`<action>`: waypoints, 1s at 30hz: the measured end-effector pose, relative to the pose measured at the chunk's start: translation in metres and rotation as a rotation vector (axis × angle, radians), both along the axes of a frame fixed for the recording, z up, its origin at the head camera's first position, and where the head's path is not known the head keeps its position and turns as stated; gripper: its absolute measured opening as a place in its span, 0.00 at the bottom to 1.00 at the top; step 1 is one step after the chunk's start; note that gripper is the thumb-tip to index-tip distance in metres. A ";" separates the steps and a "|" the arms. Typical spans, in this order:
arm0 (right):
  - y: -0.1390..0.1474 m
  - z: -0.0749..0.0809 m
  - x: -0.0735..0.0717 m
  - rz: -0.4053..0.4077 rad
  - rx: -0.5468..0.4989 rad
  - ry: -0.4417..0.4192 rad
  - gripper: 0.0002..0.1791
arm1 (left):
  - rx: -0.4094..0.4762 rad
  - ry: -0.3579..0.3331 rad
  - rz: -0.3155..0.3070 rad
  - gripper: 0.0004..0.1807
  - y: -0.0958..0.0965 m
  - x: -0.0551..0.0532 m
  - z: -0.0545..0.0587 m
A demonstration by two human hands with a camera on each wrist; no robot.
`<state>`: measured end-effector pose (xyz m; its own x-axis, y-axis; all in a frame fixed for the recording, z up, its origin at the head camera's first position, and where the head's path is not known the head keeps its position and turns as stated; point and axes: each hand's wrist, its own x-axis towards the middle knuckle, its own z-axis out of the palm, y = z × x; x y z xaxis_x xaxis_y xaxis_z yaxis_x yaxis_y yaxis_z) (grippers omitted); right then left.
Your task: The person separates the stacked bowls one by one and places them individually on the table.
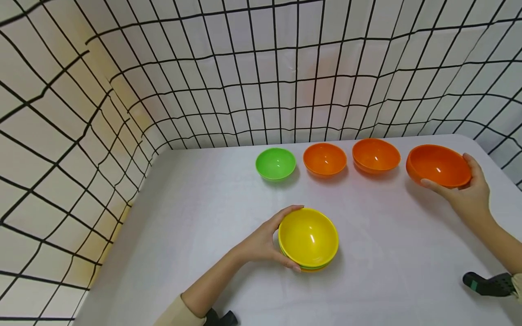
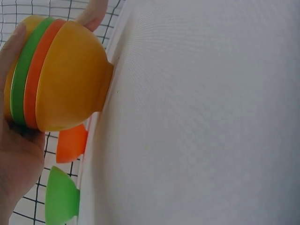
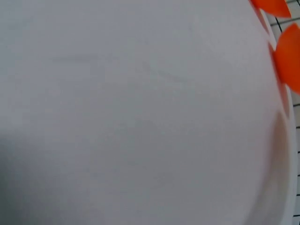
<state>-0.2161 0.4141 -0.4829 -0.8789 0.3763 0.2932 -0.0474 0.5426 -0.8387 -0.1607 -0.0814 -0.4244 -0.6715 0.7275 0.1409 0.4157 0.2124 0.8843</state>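
Note:
In the head view my left hand [image 1: 265, 240] grips the side of a nested stack of bowls, fingers along the far side and thumb at the near side. A yellow bowl [image 1: 308, 237] tops the stack. In the left wrist view a green bowl [image 2: 29, 70], an orange bowl [image 2: 43, 75] and a yellow-orange bottom bowl [image 2: 72, 77] show below it, the base right at the tabletop. At the far right my right hand [image 1: 475, 190] holds an orange bowl [image 1: 438, 165] by its right side, slightly tilted. The right wrist view shows neither that hand nor its bowl.
A green bowl [image 1: 275, 164], an orange bowl [image 1: 325, 160] and another orange bowl [image 1: 375, 155] stand in a row along the back of the white table [image 1: 195, 194]. Black grid netting [image 1: 285, 81] over white walls borders the back and left.

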 end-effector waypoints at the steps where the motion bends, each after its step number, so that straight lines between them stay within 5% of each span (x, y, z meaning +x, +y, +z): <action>1: 0.001 0.001 -0.003 -0.025 -0.001 -0.025 0.51 | -0.001 0.004 -0.002 0.63 0.000 0.000 0.000; 7: 0.003 0.013 -0.019 -0.119 -0.024 -0.143 0.54 | -0.014 -0.019 0.005 0.63 0.000 0.001 0.001; 16: -0.016 0.041 -0.026 -0.128 -0.042 -0.201 0.53 | -0.019 -0.008 0.011 0.64 0.000 0.000 -0.001; 30: -0.012 0.035 -0.039 -0.142 -0.024 -0.336 0.58 | -0.022 0.000 0.008 0.62 -0.001 0.001 0.000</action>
